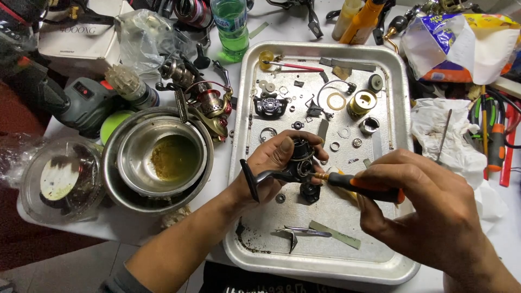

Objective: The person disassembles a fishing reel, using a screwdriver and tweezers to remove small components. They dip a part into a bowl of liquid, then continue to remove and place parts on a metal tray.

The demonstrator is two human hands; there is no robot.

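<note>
My left hand grips a black fishing reel body above a metal tray, with the reel's foot sticking out toward me. My right hand holds an orange and black screwdriver, its tip set against the reel body's right side. Below the reel a small black part lies on the tray. Further small parts are scattered over the tray: a brass spool piece, washers, rings, a black housing, and tweezers near the front.
Nested steel bowls with yellowish residue stand left of the tray, beside a clear lidded tub. Other reels, a green bottle and a power tool crowd the back left. Crumpled tissue and orange-handled tools lie on the right.
</note>
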